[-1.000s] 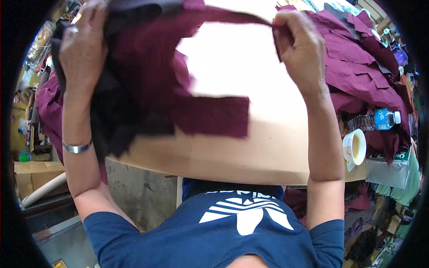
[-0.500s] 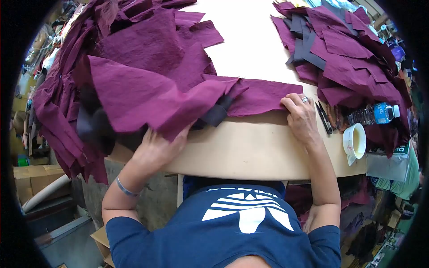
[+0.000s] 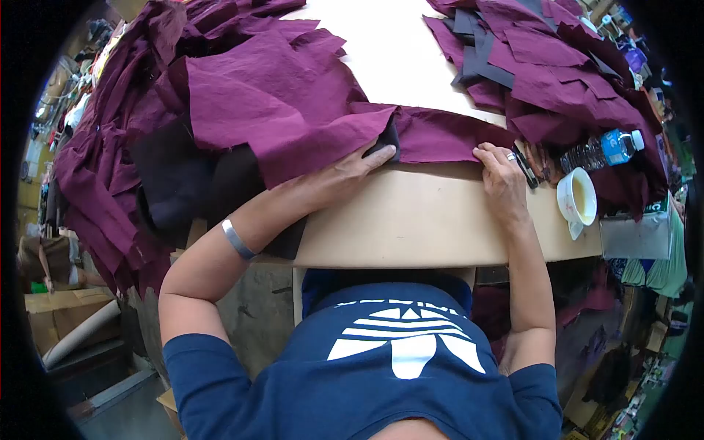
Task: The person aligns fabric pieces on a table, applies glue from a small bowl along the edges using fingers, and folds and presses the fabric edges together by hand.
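Note:
A large maroon fabric piece (image 3: 293,139) lies across the table's left part, dark cloth (image 3: 176,180) showing beneath it. My left hand (image 3: 348,176) is closed at its front edge, the thumb over a small black fabric patch (image 3: 390,139) and the other fingers partly hidden by the cloth. From there a narrower maroon fabric strip (image 3: 440,137) runs to the right. My right hand (image 3: 502,176), with a ring on one finger, pinches the strip's right end near its lower corner.
Heaps of maroon fabric pieces (image 3: 110,169) and mixed maroon and black pieces (image 3: 565,81) lie left and right. Close to my right hand are black pens (image 3: 525,167), a water bottle (image 3: 601,152) and a white cup (image 3: 565,198) of yellowish liquid near the table edge (image 3: 411,260).
My left hand has moved right and up along the maroon fabric to the black patch, and the fabric's raised part has settled flatter. My right hand stays at the strip's end.

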A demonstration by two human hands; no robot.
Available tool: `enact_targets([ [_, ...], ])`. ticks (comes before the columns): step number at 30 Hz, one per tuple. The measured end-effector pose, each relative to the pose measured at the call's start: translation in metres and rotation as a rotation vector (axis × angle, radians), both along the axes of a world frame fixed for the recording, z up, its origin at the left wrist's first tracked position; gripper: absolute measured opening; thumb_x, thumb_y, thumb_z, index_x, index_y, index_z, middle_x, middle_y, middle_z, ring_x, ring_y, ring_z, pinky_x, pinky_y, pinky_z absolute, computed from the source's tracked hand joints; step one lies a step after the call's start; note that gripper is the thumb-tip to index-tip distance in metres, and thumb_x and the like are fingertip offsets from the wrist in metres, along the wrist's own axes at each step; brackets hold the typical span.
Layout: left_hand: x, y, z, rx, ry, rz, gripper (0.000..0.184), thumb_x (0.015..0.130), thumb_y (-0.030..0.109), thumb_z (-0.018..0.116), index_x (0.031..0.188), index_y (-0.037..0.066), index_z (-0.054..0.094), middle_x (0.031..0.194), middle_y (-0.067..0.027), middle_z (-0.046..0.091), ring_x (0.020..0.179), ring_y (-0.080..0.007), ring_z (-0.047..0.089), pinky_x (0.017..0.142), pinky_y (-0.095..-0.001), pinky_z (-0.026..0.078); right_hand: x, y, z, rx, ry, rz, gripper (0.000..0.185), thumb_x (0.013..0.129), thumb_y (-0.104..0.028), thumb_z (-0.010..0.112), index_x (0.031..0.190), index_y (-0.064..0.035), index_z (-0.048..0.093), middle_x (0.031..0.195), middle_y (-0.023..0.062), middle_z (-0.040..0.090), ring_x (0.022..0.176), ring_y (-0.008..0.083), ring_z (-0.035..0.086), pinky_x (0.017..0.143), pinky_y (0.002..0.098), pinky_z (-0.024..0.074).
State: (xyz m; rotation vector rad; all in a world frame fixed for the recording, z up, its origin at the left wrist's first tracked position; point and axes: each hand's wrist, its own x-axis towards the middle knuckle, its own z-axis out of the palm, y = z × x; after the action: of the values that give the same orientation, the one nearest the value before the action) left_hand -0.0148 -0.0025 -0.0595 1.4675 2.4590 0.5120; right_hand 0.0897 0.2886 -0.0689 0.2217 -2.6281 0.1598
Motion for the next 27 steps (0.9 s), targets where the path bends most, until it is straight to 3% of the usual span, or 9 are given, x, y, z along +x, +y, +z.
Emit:
enact_targets([
  [1,-0.001,0.002,-0.009,0.053,-0.05,-0.003,0.049,0.09,0.006,0.043,0.137,0.018,0.036,0.132,-0.0288,0.037,0.119,-0.0399,0.046,0.099,-0.0412,0.04,0.002,-0.003,0.001,-0.076,-0.006,-0.011,0.028,0.076,-0.005,0.06,0.103,-0.0035,0.06,0.105,0.0116,0.062,0.094,0.0311,0.058,0.083,0.0391,0.0465],
  [3,0.0,0.01,-0.017,-0.087,0.27,0.014,0.049,0.089,0.003,0.041,0.137,0.012,0.036,0.131,-0.0289,0.038,0.115,-0.0401,0.048,0.098,-0.0403,0.041,0.004,-0.014,0.003,-0.226,-0.014,-0.032,0.035,0.076,-0.009,0.063,0.11,-0.0048,0.058,0.109,0.0127,0.061,0.098,0.0321,0.057,0.087,0.0397,0.0443],
  [4,0.001,0.014,-0.021,-0.156,0.429,0.025,0.049,0.088,0.001,0.039,0.137,0.009,0.036,0.13,-0.0289,0.039,0.114,-0.0402,0.049,0.097,-0.0398,0.041,0.005,-0.013,-0.001,-0.209,-0.025,-0.03,0.042,0.08,-0.024,0.064,0.117,-0.0061,0.055,0.112,0.0137,0.06,0.103,0.0328,0.054,0.092,0.04,0.0412],
  [7,0.013,0.02,-0.054,-0.022,0.194,0.072,0.049,0.085,0.0,0.04,0.134,-0.004,0.036,0.126,-0.0279,0.042,0.115,-0.037,0.048,0.095,-0.038,0.042,0.006,-0.015,-0.002,-0.139,0.006,-0.026,0.043,0.084,-0.035,0.06,0.116,-0.0059,0.055,0.111,0.0131,0.06,0.103,0.032,0.053,0.091,0.0399,0.0412],
  [8,0.017,0.021,-0.053,-0.147,0.771,-0.147,0.039,0.085,0.001,0.04,0.122,-0.009,0.046,0.113,-0.0221,0.05,0.107,-0.0303,0.05,0.094,-0.0339,0.042,0.004,-0.011,-0.005,-0.217,-0.019,-0.034,0.047,0.086,-0.042,0.055,0.115,-0.006,0.055,0.111,0.0126,0.06,0.104,0.0315,0.053,0.091,0.0402,0.0406],
  [10,0.019,0.032,-0.024,-0.417,0.786,-0.317,0.03,0.084,0.004,0.042,0.111,-0.005,0.053,0.104,-0.017,0.051,0.103,-0.0258,0.049,0.092,-0.0317,0.041,-0.002,-0.005,-0.008,-0.233,-0.043,-0.064,0.045,0.085,-0.04,0.057,0.115,-0.0059,0.055,0.111,0.0125,0.06,0.104,0.0316,0.053,0.091,0.0403,0.0402],
  [13,0.01,0.036,-0.015,-0.388,0.808,-0.462,0.016,0.082,0.015,0.049,0.091,0.006,0.058,0.097,-0.0087,0.049,0.096,-0.0228,0.049,0.092,-0.0328,0.039,-0.005,-0.009,-0.007,-0.197,-0.089,-0.12,0.042,0.086,-0.031,0.058,0.119,-0.0073,0.052,0.117,0.0125,0.057,0.11,0.0329,0.049,0.096,0.0412,0.0368],
  [21,-0.009,0.031,-0.015,0.194,0.157,-0.346,0.044,0.083,0.022,0.058,0.125,0.013,0.05,0.137,-0.0069,0.041,0.124,-0.0285,0.038,0.105,-0.0421,0.031,-0.011,-0.007,-0.012,-0.197,-0.203,-0.189,0.05,0.086,-0.023,0.055,0.133,-0.0115,0.042,0.136,0.0121,0.043,0.13,0.0336,0.033,0.107,0.0427,0.0249],
  [27,-0.004,0.029,-0.021,0.218,0.167,-0.277,0.042,0.085,0.023,0.054,0.126,0.017,0.051,0.136,-0.0042,0.044,0.119,-0.0272,0.044,0.101,-0.0411,0.034,-0.011,-0.011,-0.005,-0.219,-0.225,-0.2,0.047,0.086,-0.021,0.055,0.131,-0.0093,0.045,0.135,0.0122,0.044,0.13,0.0336,0.033,0.108,0.0426,0.0243],
])
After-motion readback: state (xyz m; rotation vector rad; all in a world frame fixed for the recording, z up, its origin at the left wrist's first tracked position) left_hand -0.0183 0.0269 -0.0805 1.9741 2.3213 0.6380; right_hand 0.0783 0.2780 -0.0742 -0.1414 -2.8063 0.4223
